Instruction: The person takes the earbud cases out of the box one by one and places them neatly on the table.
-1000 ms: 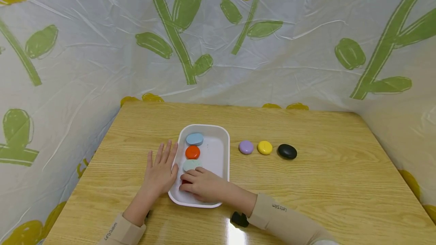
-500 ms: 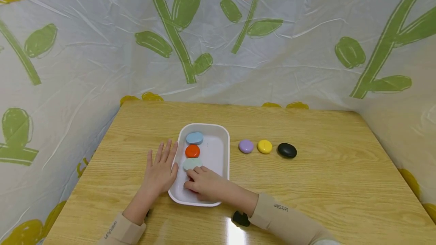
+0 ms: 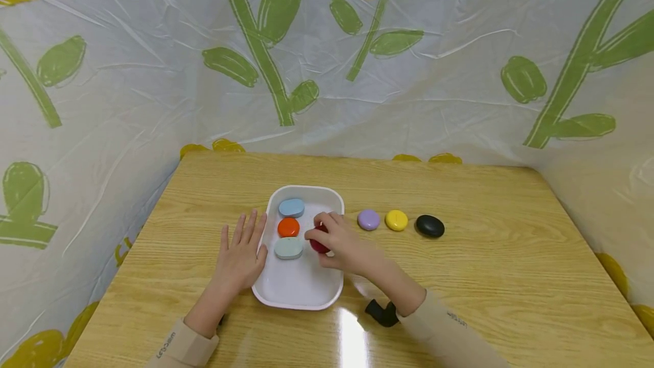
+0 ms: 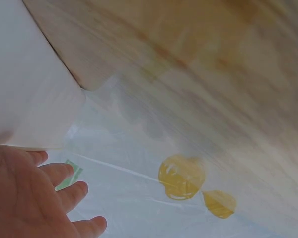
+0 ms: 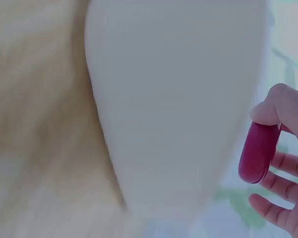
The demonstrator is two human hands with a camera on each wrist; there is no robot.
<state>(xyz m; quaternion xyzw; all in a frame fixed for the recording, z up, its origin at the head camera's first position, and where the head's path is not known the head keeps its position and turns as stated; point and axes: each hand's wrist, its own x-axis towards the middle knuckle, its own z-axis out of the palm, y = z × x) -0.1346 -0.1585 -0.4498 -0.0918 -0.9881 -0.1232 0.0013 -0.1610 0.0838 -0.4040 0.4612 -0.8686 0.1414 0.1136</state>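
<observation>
My right hand [image 3: 349,251] pinches a glossy dark red pebble-shaped piece [image 3: 320,246] over the right part of a white tray [image 3: 301,288]. In the right wrist view the red piece [image 5: 258,153] is between thumb and fingers, seen edge-on. My left hand [image 3: 239,260] lies flat with fingers spread, its thumb side at the tray's left wall; the left wrist view shows its fingers [image 4: 73,196] extended. Inside the tray, down the left side, a light blue oval piece [image 3: 292,207], an orange-red round piece [image 3: 288,227] and a pale green oval piece [image 3: 288,248] form a column.
Right of the tray, a purple round piece [image 3: 369,220], a yellow one [image 3: 396,220] and a black oval one [image 3: 430,226] sit in a row on the wooden table [image 3: 485,277]. A black strap piece [image 3: 382,313] shows beneath the right wrist. Flower-printed cloth [image 3: 409,72] surrounds the table.
My right hand has lifted the dark red piece from below the pale green one and carried it up and to the right. The left hand stays put.
</observation>
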